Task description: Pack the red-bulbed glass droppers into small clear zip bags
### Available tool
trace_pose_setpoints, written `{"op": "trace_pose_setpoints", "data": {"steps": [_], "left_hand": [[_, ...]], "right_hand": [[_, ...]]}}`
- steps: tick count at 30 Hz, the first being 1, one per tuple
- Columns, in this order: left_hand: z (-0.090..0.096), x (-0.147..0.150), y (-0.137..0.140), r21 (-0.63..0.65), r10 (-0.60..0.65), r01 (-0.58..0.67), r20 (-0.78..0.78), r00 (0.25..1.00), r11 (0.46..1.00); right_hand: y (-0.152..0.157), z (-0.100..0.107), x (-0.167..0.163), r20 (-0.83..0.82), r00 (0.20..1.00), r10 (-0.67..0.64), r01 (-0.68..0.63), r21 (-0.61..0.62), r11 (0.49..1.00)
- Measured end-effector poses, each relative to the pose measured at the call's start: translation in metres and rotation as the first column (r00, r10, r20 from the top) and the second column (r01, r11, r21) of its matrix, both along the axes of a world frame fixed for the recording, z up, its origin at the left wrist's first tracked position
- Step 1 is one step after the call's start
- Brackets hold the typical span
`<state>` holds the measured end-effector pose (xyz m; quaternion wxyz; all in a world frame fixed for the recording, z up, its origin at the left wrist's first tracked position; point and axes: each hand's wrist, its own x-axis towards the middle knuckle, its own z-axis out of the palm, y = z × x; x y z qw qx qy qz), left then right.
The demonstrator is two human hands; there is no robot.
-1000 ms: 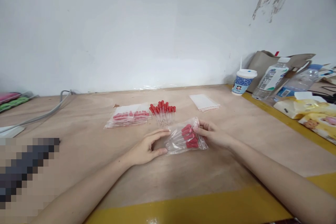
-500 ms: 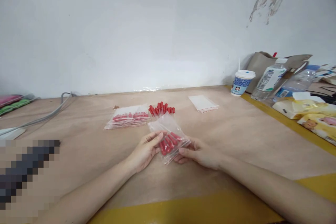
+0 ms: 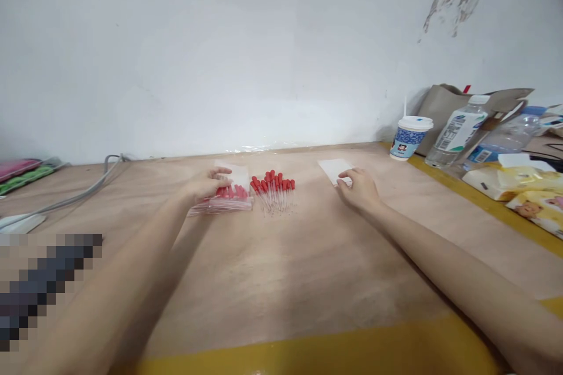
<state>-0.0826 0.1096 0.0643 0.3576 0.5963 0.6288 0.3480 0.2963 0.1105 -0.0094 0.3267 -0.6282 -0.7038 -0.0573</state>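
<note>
The relation that matters most here is that the loose red-bulbed droppers [image 3: 272, 186] lie on the counter [image 3: 281, 281] between the two hands, to the right of the left hand [image 3: 206, 184] and to the left of the right hand [image 3: 364, 188]. Their long axes run roughly far to near, slightly fanned, with the bulbs at the far end and the clear stems toward the near side. Of the two, the left hand is nearer to them. It is over the stack of filled bags [image 3: 229, 206], covering its left part, with the grip loosely parted, thumb below the fingers; no bag shows pinched in it, and whether it touches the top bag is hard to tell. The right hand is at the flat stack of white bags [image 3: 333, 169], which lies to the right of the droppers and seems to slant from far left to near right, its near right end hidden by that hand. There the grip is narrow, thumb and finger close together over the stack; I cannot tell whether a bag edge is caught between them. A paper cup [image 3: 409, 139] stands well apart, farther right.
</note>
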Motion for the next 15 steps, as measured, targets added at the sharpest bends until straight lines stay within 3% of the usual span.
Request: {"op": "trace_pose_setpoints", "data": {"steps": [5,8,12,15], "left_hand": [[-0.020,-0.004,0.013,0.030,0.027,-0.020,-0.259,0.966,0.999],[-0.025,-0.014,0.011,0.090,0.035,-0.002,-0.365,0.930,0.996],[-0.024,-0.021,0.006,0.192,0.040,0.052,-0.448,0.893,0.980],[-0.023,-0.015,-0.001,0.353,0.140,0.037,-0.464,0.875,0.935]], "right_hand": [[0.025,-0.004,-0.004,0.185,0.977,-0.102,0.129,-0.136,0.982],[0.027,-0.009,-0.009,0.205,0.970,-0.128,0.169,-0.201,0.965],[0.028,-0.014,-0.010,0.171,0.970,-0.171,0.203,-0.196,0.959],[0.027,-0.013,-0.009,0.135,0.972,-0.191,0.212,-0.170,0.962]]}}
